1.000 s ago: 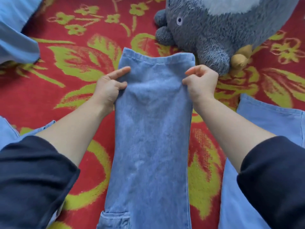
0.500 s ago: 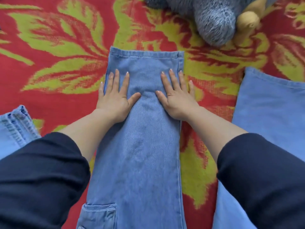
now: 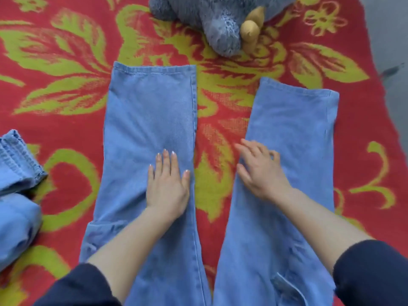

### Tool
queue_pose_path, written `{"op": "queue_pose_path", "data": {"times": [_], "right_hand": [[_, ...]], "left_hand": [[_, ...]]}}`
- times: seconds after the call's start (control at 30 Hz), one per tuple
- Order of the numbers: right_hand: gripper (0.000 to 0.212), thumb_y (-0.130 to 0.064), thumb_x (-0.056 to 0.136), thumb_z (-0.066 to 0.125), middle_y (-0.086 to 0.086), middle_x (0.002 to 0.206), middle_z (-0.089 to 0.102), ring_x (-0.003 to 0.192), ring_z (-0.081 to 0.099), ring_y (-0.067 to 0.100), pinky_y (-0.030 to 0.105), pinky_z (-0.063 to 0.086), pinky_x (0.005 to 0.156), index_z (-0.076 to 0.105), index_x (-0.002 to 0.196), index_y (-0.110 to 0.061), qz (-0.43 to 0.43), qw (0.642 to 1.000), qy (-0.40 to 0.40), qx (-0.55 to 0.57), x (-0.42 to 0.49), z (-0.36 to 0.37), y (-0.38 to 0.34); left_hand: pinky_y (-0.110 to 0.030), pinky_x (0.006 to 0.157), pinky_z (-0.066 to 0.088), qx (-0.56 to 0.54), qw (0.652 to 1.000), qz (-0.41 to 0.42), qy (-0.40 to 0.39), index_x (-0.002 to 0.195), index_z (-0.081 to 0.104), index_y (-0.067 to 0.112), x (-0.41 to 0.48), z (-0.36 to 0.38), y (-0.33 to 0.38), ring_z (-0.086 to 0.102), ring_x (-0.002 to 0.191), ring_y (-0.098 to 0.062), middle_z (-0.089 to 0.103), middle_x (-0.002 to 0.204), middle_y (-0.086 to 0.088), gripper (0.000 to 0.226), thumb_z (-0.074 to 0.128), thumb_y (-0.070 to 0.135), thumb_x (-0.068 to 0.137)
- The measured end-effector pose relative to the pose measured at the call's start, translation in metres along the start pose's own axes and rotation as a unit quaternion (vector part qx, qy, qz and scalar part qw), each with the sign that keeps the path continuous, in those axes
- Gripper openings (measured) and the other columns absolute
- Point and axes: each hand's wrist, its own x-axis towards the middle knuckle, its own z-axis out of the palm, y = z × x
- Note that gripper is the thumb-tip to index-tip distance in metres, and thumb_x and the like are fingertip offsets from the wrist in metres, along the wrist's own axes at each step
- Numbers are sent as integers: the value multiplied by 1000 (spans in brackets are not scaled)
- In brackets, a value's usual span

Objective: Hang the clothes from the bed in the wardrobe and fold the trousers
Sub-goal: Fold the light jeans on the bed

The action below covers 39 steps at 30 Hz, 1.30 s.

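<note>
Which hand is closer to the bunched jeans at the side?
Left. The left hand lies flat on the left trouser leg, the leg next to the bunched jeans. The right hand rests on the right leg, farther away across the gap.

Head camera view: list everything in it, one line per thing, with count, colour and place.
trousers: one pair, blue denim, spread flat in the middle, legs apart and pointing away from the person
bedspread: one, red with yellow-green flowers, under everything
plush toy: one, grey with a tan part, top centre, beyond the trouser hems
denim clothing: count unclear, blue, bunched at the left edge
floor: grey strip, top right corner
left hand: one, flat on the trouser leg on the left
right hand: one, fingers spread, on the inner edge of the other leg; blurred
sleeves: two, dark navy, bottom corners
</note>
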Motion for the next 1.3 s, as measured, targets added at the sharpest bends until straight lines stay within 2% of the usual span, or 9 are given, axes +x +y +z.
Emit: {"op": "queue_pose_path", "data": {"times": [0.17, 0.37, 0.67, 0.8, 0.93, 1.03, 1.13, 1.2, 1.3], "right_hand": [[46, -19, 86, 62, 13, 135, 48, 123, 43, 34, 46, 34, 94, 53, 130, -9, 127, 987, 80, 51, -93, 1, 73], [51, -23, 86, 62, 20, 130, 44, 121, 42, 35, 38, 31, 99, 46, 131, -4, 338, 915, 89, 203, -170, 25, 110], [22, -32, 86, 60, 6, 95, 58, 87, 52, 20, 32, 39, 74, 55, 95, -13, 377, 844, 11, 381, -217, 49, 97], [11, -20, 82, 61, 6, 84, 60, 67, 54, 21, 29, 46, 54, 58, 91, -14, 377, 820, 12, 430, -222, 38, 88], [14, -5, 76, 59, 2, 62, 47, 35, 40, 11, 10, 25, 34, 50, 78, -15, 369, 789, 13, 492, -219, 12, 66], [17, -4, 71, 57, 0, 64, 49, 46, 43, 13, 16, 32, 41, 50, 75, -19, 358, 796, -18, 487, -216, -7, 48], [19, -2, 69, 56, 1, 64, 50, 46, 42, 15, 19, 36, 45, 50, 73, -20, 366, 806, -27, 465, -208, -25, 27], [20, 2, 70, 53, 4, 58, 52, 32, 44, 15, 16, 37, 39, 50, 74, -17, 382, 807, -21, 450, -200, -36, 11], [19, 2, 73, 51, 6, 62, 61, 40, 58, 17, 20, 43, 38, 55, 86, -10, 391, 788, 22, 475, -182, -46, -25]], "left_hand": [[-39, 118, -4, -75, 991, 101, 32, 154, 7, 18, -107, 48, 82, -5, 148, -26, -2, 160, -12, 65, 28, 46, 99], [-50, 109, 36, -73, 975, 209, 9, 145, 39, 13, -229, 110, 141, 27, 142, -28, 30, 153, -12, 60, 33, 44, 95], [-44, 110, 25, -70, 987, 104, -104, 148, 32, 8, -359, 178, 158, 27, 141, -38, 24, 152, -25, 99, 60, 56, 66], [-44, 117, 11, -92, 985, -23, -146, 150, -8, 5, -380, 187, 165, -14, 145, -31, -16, 157, -20, 122, 62, 60, 66], [-42, 117, -6, -73, 982, -43, -168, 133, -42, 4, -383, 191, 170, -47, 129, -26, -49, 141, -15, 110, 53, 37, 87], [-39, 120, 5, -91, 982, -23, -161, 141, -30, 3, -386, 182, 163, -31, 140, -25, -38, 149, -12, 93, 48, 17, 91], [-32, 115, 25, -279, 944, -42, -169, 152, 19, 12, -391, 163, 140, 15, 146, -19, 10, 160, 1, 72, 43, -1, 85], [-33, 82, 45, -425, 879, -112, -183, 103, 65, 17, -391, 140, 115, 55, 100, -29, 63, 110, -6, 44, 38, -7, 79], [-29, 54, 18, -536, 803, -147, -217, 51, 28, 21, -386, 101, 66, 25, 48, -15, 27, 50, 9, 28, 36, -2, 66]]}}
